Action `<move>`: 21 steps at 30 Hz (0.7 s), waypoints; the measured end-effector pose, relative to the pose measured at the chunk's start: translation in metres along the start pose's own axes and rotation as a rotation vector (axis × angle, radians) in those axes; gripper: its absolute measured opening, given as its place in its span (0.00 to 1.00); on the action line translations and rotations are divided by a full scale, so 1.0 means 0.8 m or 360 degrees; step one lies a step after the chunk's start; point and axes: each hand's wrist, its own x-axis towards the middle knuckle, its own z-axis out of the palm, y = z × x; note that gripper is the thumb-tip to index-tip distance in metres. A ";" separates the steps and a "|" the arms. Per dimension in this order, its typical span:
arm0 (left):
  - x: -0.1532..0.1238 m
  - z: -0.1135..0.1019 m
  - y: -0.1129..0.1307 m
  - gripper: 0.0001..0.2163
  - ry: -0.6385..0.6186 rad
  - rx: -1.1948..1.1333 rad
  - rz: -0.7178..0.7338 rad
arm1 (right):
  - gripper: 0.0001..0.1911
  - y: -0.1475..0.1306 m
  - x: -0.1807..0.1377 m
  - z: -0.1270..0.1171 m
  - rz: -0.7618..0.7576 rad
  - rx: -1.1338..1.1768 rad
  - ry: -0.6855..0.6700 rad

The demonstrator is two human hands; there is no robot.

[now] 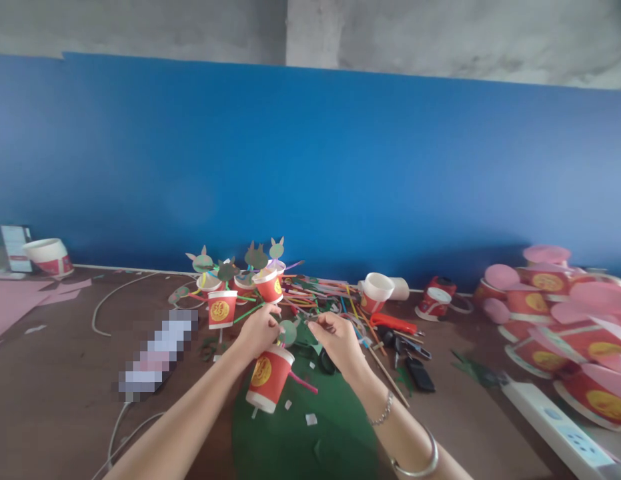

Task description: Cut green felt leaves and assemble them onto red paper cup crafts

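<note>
My left hand (260, 330) is closed around the top of a red paper cup (269, 377), which tilts above a green sheet (310, 433); a pink straw (303, 383) pokes out of its side. A small green paper shape (289, 331) sits between my hands at the cup's mouth. My right hand (335, 339) is closed in a pinch just right of it, on something too small to name. Behind my hands stand several red cups (221, 309) topped with green paper figures (255, 256), beside a heap of coloured straws (315, 293).
Stacked red cups with pink lids (565, 313) fill the right side. A white power strip (557, 423) lies at the front right. Red-handled scissors (393, 324) and dark tools lie right of my hands. Pink paper (15, 300) lies far left, and a blue wall (310, 167) rises behind the table.
</note>
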 end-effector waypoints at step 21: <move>-0.023 -0.007 0.041 0.06 -0.0277 -0.0471 0.0373 | 0.07 0.009 0.010 -0.021 -0.0314 -0.0607 -0.0240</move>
